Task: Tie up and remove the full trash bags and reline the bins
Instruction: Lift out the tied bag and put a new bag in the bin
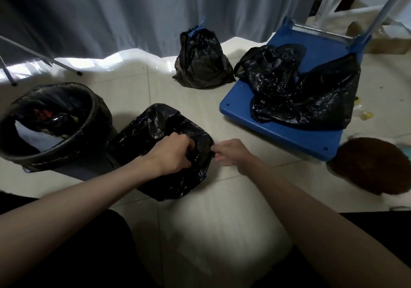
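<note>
A small bin draped in a black trash bag (155,132) stands on the tiled floor in front of me. My left hand (172,153) grips the bag's plastic on top of the bin. My right hand (230,152) pinches the bag's right edge. To the left stands a round black bin (93,130) lined with a black bag and holding rubbish. A tied full black bag (201,61) with a blue tie sits further back by the curtain. Loose black bags (307,89) lie on a blue platform cart (289,133).
A grey curtain (133,9) hangs along the back. Metal stand legs (44,58) reach the floor at the left. A brown and white plush thing (369,165) lies at the right. Small litter (364,115) dots the floor beyond the cart.
</note>
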The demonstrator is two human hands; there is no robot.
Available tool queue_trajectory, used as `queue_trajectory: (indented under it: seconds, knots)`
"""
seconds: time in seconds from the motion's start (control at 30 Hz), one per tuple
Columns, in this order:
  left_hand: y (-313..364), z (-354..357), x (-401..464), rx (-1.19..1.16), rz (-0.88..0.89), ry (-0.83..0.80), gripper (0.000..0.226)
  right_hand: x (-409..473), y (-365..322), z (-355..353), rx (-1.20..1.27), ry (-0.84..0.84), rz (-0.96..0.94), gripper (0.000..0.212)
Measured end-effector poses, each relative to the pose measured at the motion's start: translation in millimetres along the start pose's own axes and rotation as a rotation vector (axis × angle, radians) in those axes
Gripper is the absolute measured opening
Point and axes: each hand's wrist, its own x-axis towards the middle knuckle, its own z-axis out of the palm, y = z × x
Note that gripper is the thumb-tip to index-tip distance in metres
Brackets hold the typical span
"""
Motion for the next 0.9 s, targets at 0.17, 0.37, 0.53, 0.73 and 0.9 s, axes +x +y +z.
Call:
queue_trajectory:
  seconds: [0.17, 0.37, 0.53, 0.73, 0.9]
  knots:
    - [-7.5, 0.4, -3.8, -0.027, 0.026, 0.014, 0.026, 9.9, -8.0, 17.6, -0.187, 0.118, -0.134, 0.018]
    - [-17.5, -1.7, -5.8, -0.049, 0.035, 0.041, 0.026, 18.9, -15.1, 20.9, -0.022, 0.113, 0.001, 0.012]
    - [-28.7, -7.5, -4.3, -0.06, 0.027, 0.045, 0.022, 16.0, -19.5, 4.7, 0.464, -0.116, 0.086, 0.019]
    - [-37.0, -11.5, 1.3, -0.082, 0.017, 0.036, 0.019, 26.7, -22.3, -0.9, 0.585, -0.192, 0.048, 0.018]
    - [-37.0, -15.1, 4.8, -0.058, 0.024, 0.011, 0.019, 29.7, -12.9, 0.9, 0.196, -0.19, 0.137, 0.012]
